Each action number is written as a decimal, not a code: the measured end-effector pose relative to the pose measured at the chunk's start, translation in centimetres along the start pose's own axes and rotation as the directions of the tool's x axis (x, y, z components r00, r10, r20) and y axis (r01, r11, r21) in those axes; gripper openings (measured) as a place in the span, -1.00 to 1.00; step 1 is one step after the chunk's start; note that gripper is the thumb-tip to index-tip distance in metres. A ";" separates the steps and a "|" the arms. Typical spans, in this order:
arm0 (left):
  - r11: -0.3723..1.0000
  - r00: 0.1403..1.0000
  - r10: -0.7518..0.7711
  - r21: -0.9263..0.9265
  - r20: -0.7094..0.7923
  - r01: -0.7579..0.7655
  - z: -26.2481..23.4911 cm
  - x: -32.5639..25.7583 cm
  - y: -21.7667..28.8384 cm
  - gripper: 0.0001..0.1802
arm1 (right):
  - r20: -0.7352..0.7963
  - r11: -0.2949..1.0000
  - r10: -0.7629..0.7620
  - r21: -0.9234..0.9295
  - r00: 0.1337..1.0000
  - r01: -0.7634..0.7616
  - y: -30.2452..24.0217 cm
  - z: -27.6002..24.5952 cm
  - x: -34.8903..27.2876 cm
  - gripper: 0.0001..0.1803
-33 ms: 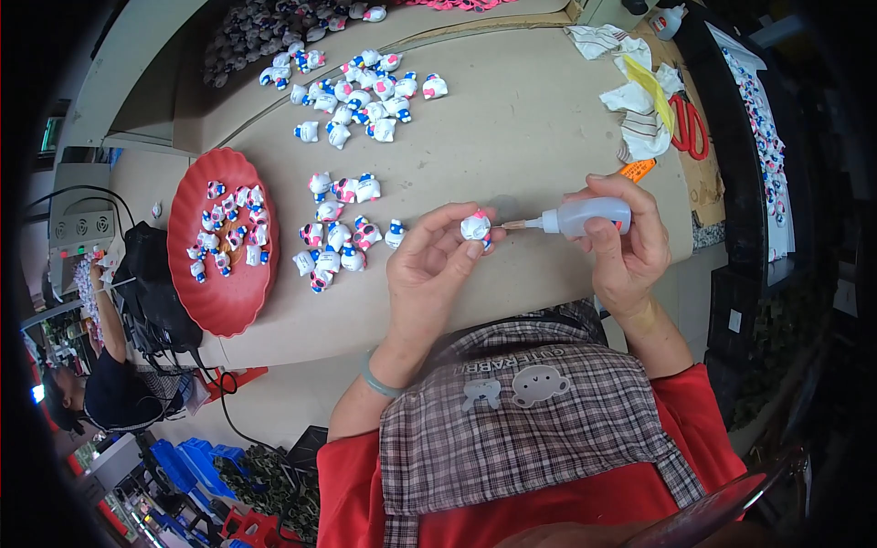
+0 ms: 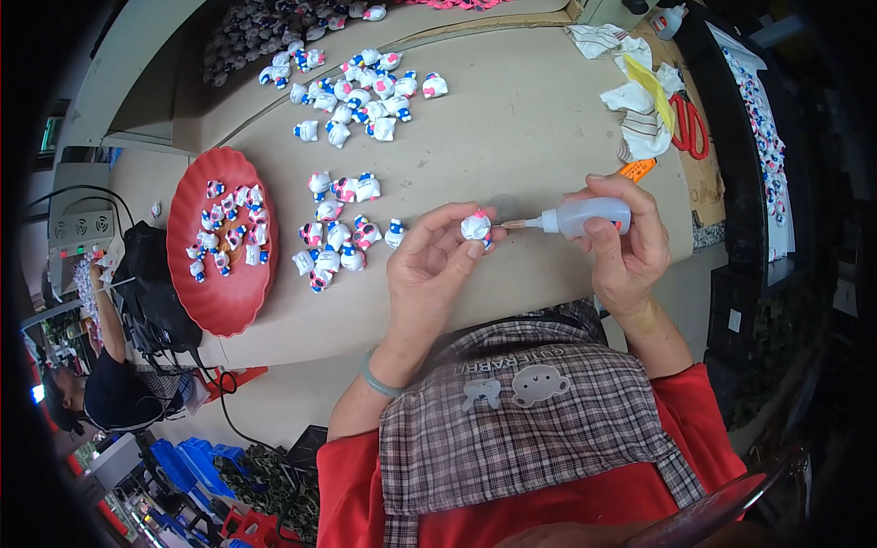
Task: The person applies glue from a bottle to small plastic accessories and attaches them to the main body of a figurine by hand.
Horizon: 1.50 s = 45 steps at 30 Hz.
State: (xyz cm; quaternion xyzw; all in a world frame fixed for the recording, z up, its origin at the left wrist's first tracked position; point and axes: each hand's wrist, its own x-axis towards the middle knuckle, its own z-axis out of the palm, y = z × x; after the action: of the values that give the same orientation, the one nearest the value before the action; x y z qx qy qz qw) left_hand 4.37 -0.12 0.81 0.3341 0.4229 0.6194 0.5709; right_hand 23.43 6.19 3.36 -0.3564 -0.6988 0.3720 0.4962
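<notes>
Between the thumb and fingers of my left hand is a small white figurine with pink and blue parts. My right hand is wrapped round a translucent squeeze bottle, tilted on its side. Its thin nozzle tip points left and reaches the figurine's right side; whether it touches cannot be made out. Left of my left hand, a loose group of similar figurines lies on the table, with one single figurine closest to my fingers.
A red scalloped tray with several figurines stands at the left. More figurines lie farther back. At the back right are crumpled cloths, red-handled scissors and an orange-handled tool. Another person works at far left.
</notes>
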 end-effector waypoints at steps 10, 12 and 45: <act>1.000 1.000 0.005 0.028 -0.007 -0.005 -0.3 0.1 -0.4 -0.66 | 0.024 0.995 -0.037 -0.093 0.999 0.039 -0.1 0.2 0.0 -0.65; 1.000 1.000 0.002 0.021 -0.010 -0.001 -0.2 0.1 -0.3 -0.66 | 0.015 0.995 -0.030 -0.098 0.999 0.031 -0.2 0.3 0.0 -0.65; 1.000 1.000 -0.020 -0.015 -0.008 0.020 -0.6 0.3 -0.7 -0.64 | 0.043 0.990 -0.047 -0.131 0.998 0.052 0.0 0.5 0.0 -0.66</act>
State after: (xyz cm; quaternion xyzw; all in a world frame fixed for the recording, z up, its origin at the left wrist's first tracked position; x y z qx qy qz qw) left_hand 4.10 0.13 -0.12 0.3231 0.4238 0.6182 0.5778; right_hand 23.01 6.08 3.25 -0.3633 -0.7404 0.3196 0.4665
